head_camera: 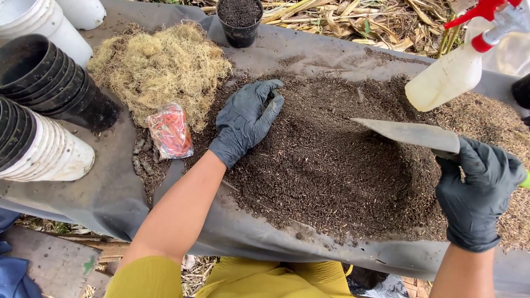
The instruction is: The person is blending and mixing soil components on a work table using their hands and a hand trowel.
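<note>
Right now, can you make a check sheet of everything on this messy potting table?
Surface: dark sheet spread over the table, wrinkled.
Job's things: soil heap in the middle; trowel blade over it.
Clutter: dry moss pile, orange packet, stacked pots, soil-filled pot, spray bottle.
Grips: left hand, gloved, flat on the soil; right hand, gloved, holding the trowel.
Cables: nothing seen.
Surroundings: dry leaves on the ground behind.
</note>
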